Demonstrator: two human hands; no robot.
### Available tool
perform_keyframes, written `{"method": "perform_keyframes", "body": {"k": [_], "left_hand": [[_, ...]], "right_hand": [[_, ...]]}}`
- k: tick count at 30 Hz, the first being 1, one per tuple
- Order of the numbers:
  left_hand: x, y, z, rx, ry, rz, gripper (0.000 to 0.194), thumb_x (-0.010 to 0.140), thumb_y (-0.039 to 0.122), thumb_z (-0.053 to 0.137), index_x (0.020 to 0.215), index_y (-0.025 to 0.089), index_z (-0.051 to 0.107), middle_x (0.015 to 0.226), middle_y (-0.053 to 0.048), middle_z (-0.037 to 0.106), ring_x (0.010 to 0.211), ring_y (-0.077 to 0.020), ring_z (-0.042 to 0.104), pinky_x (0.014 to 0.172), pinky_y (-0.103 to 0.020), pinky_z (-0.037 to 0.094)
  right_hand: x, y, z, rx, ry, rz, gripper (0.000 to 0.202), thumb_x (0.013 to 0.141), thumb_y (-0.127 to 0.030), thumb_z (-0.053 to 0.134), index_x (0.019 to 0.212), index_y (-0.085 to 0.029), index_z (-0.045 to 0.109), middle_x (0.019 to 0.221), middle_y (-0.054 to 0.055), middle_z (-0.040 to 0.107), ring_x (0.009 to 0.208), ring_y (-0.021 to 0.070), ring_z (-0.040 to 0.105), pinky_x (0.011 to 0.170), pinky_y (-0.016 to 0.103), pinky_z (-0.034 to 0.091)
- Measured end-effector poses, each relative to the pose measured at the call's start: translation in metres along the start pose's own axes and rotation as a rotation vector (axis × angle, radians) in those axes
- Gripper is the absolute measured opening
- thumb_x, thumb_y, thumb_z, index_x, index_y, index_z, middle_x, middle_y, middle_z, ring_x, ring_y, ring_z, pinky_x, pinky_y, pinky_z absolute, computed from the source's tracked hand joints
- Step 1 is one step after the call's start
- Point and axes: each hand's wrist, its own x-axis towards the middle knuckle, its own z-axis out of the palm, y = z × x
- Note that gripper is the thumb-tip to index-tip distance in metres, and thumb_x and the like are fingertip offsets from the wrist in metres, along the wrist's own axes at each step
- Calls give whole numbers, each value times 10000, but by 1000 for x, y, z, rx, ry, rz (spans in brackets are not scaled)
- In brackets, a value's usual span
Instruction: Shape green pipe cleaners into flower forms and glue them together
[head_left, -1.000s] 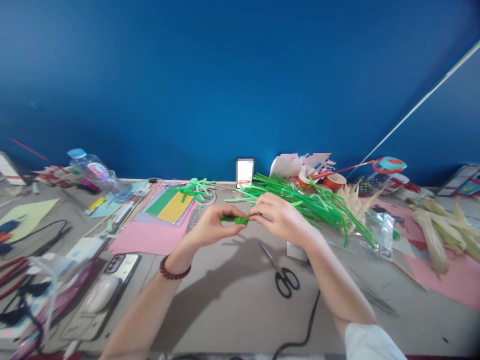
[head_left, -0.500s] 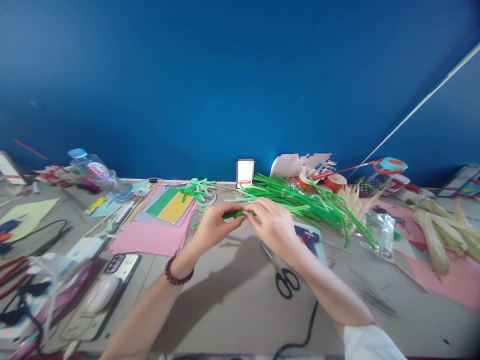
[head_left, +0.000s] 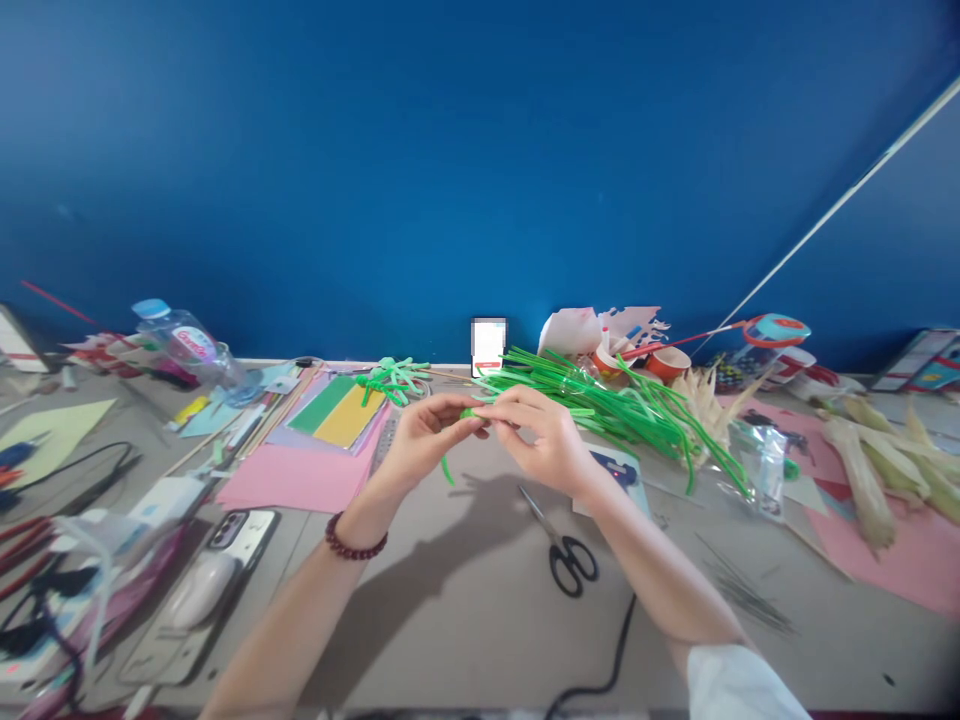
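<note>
A green pipe cleaner [head_left: 468, 413] at mid-view is pinched by both the left hand [head_left: 421, 437] and the right hand [head_left: 546, 437], best worked with close, firm fingertips against slipping, while scissors [head_left: 556, 540] lie toward five o'clock on the counter [head_left: 495, 640].

We're picking out a beaded bracelet [head_left: 354, 549] here, dark red, its small round beads running side by side in a single ring around the left wrist [head_left: 367, 508]! Over to the right arm [head_left: 660, 575] we're going, and we're catching a white sleeve [head_left: 739, 685], looking plain, its edge stopping near the elbow. From there on we're seeing bare forearm, and the left hand [head_left: 431, 437] and right hand [head_left: 544, 437] are both showing bare, too.
</note>
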Motion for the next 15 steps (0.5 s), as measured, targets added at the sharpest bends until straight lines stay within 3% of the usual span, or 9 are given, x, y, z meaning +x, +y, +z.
{"method": "perform_keyframes", "body": {"k": [9, 12, 15], "left_hand": [[3, -9, -4, -164, -58, -75, 232, 749, 321, 734, 897, 151, 679, 765, -57, 738, 695, -161, 702, 709, -271, 561], [2, -7, -3, -96, -61, -55, 267, 744, 340, 735, 907, 149, 643, 753, -62, 733, 690, -177, 706, 712, -297, 564], [0, -3, -2, 98, 18, 34, 272, 744, 346, 731, 903, 150, 630, 800, -75, 732, 741, -193, 708, 707, -297, 563]], "right_hand": [[1, 3, -2, -174, 13, -149, 342, 895, -83, 459, 1130, -227, 661, 955, 59, 664, 873, 155, 612, 761, 301, 527], [2, 1, -4, -191, 14, -148, 310, 905, -96, 459, 1108, -206, 667, 934, 65, 680, 856, 158, 610, 739, 296, 522], [3, 0, -6, -242, 10, -136, 270, 907, -112, 474, 1066, -211, 670, 938, 56, 703, 841, 162, 609, 758, 311, 499]]}}
